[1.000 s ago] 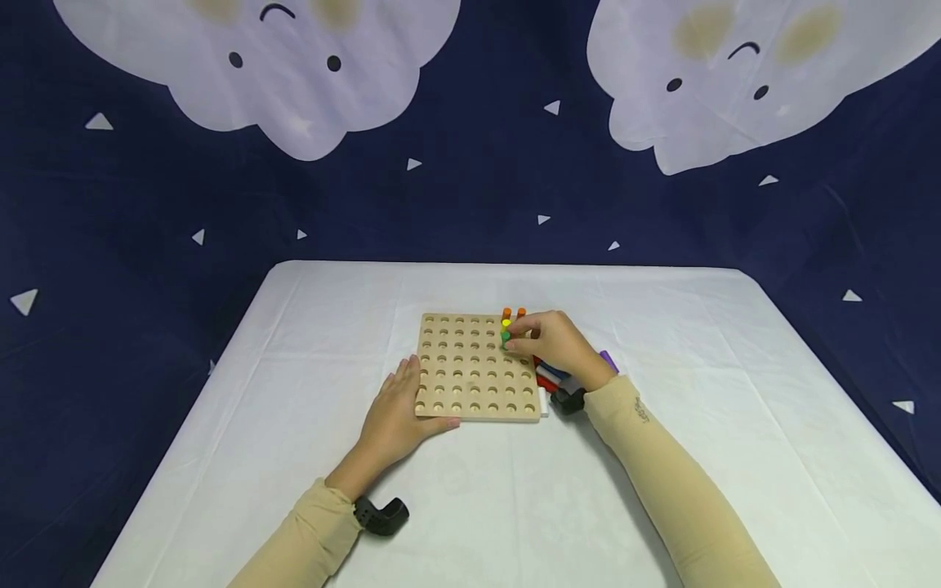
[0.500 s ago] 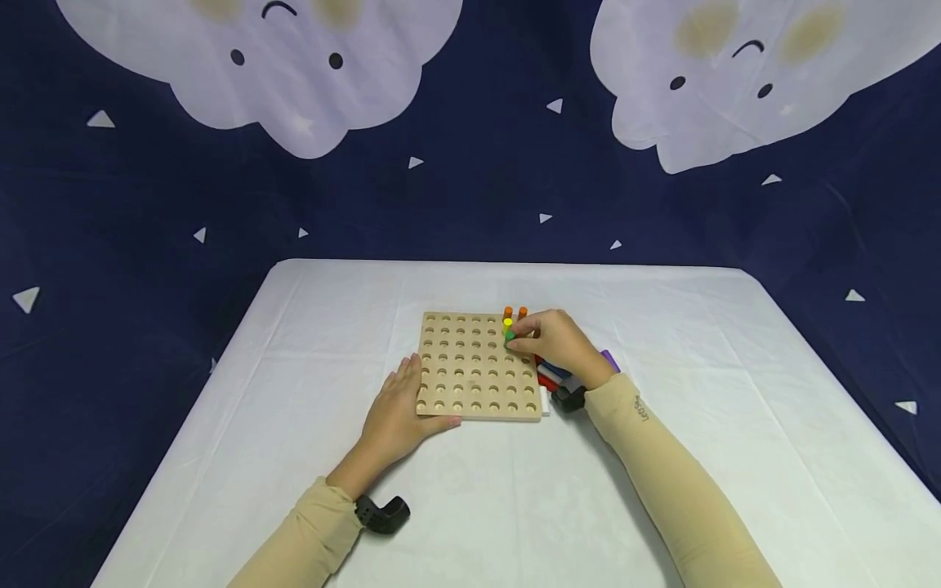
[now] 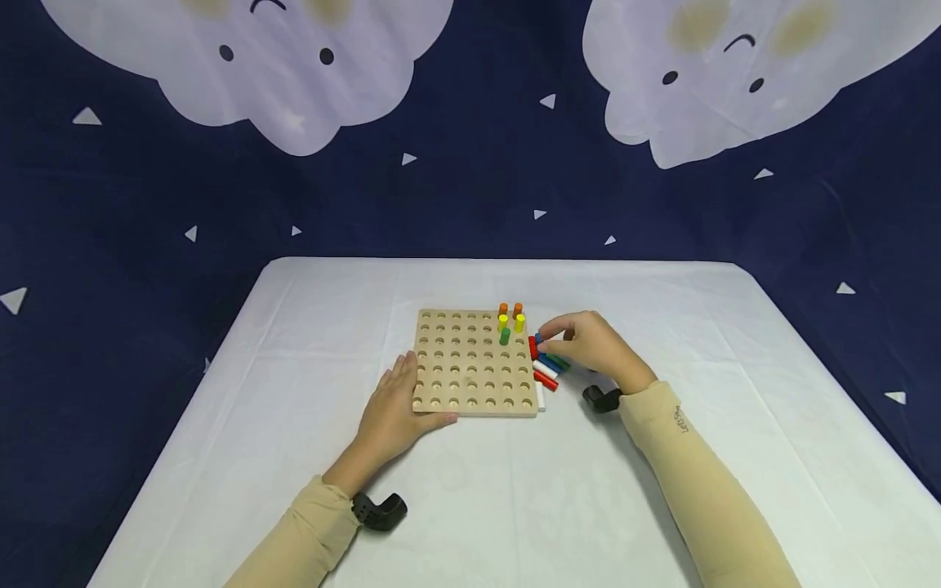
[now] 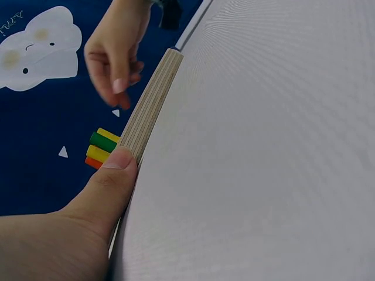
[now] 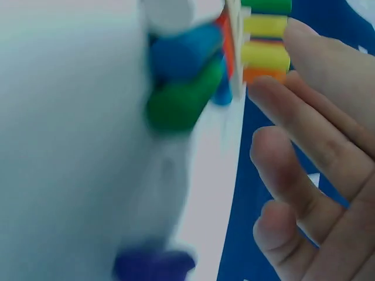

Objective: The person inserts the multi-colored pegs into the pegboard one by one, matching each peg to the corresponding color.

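A wooden peg board [image 3: 470, 380] with rows of round holes lies on the table. My left hand [image 3: 393, 412] lies along its left side with straight fingers, and its thumb [image 4: 108, 181] rests against the near edge. In the back right part of the board stand two orange pegs [image 3: 518, 309], two yellow pegs [image 3: 519, 323] and a green peg [image 3: 505, 336]. My right hand [image 3: 597, 347] hovers just right of the board, over loose pegs, its thumb and index finger apart. Nothing shows between its fingers in the right wrist view.
Beside the board's right edge lie loose pegs: red [image 3: 546, 380], white [image 3: 546, 369], blue [image 5: 184, 52] and green [image 5: 181, 99]. A purple peg [image 5: 153, 266] lies farther off in the right wrist view. A dark blue patterned cloth [image 3: 470, 196] hangs behind the table.
My right hand has let go of the green peg, which now stands in the board, and has drawn back right to the loose pegs. My left hand has stayed at the board.
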### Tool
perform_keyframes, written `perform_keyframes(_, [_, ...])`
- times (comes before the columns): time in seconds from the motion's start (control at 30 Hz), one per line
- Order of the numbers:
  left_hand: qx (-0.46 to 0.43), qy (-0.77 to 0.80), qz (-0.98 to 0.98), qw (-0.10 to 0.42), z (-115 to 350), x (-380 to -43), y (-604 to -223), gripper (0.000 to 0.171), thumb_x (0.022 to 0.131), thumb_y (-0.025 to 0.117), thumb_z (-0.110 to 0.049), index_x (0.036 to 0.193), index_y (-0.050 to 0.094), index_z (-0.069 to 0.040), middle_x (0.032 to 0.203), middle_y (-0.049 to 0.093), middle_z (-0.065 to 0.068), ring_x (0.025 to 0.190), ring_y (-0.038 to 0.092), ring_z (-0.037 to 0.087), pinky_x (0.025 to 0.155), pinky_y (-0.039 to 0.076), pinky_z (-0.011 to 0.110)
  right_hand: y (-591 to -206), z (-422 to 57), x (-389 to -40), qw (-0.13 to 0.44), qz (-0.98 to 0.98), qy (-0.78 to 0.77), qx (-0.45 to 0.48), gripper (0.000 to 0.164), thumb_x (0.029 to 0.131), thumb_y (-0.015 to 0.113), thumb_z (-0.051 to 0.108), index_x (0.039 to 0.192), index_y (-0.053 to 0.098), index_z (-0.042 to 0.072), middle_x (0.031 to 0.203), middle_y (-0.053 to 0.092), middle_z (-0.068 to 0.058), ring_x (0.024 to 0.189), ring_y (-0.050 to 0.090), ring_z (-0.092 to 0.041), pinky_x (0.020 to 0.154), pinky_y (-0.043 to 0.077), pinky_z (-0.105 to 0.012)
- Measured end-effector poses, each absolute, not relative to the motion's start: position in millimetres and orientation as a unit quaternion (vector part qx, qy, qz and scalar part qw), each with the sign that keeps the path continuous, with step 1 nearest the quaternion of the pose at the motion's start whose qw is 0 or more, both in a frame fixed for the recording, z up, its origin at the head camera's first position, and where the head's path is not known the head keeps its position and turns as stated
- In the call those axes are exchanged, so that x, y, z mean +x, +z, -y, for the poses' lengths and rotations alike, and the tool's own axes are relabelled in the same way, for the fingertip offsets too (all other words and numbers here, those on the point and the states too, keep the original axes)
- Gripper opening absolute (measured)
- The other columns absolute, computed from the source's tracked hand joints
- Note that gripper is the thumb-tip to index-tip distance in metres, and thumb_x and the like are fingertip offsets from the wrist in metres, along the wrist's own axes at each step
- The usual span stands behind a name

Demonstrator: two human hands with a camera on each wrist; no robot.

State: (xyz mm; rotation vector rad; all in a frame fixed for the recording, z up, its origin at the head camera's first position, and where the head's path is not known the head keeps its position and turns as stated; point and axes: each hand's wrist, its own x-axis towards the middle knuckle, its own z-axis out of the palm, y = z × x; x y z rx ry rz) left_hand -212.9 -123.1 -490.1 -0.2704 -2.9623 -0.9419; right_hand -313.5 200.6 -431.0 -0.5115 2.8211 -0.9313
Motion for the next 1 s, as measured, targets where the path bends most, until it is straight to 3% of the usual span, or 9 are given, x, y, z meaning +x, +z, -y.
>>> perform_keyframes(0.2, [-0.087,-0.3,0.95,0.009,123.9,-213.9,-488.4,0.127,0.071,0.079,-0.064,0.156,0.014,0.006,0.164,0.016,0.019,0.154,0.015,0.032,0.127,0.011,0.046,-436.5,-224.2,-311.5,0.099,-0.935,-0.295,-0.173,0.034,0.086,0.079,0.028,0.116,0.074,0.012,0.107,0.075,-0.003,0.079,0.053,-0.019,0.061,0.046,-0.027])
perform_keyframes(0.47, [-0.088,-0.301,0.949,0.012,122.5,-214.0,-489.4,0.127,0.071,0.079,-0.063,0.156,0.015,0.006,0.164,0.017,0.02,0.154,0.017,0.034,0.127,0.012,0.047,-438.4,-229.4,-311.8,0.147,-0.929,-0.281,-0.193,0.033,0.083,0.081,0.021,0.114,0.075,0.011,0.111,0.075,-0.004,0.095,0.062,-0.017,0.085,0.051,-0.034])
perform_keyframes(1.0, [-0.085,-0.304,0.949,0.012,122.5,-214.0,-489.7,0.127,0.071,0.08,-0.062,0.156,0.015,0.006,0.164,0.017,0.019,0.154,0.017,0.034,0.127,0.012,0.047,-434.9,-226.4,-313.0,0.17,-0.923,-0.27,-0.218,0.033,0.084,0.077,0.007,0.117,0.074,0.008,0.114,0.072,-0.008,0.093,0.061,-0.017,0.082,0.054,-0.032])
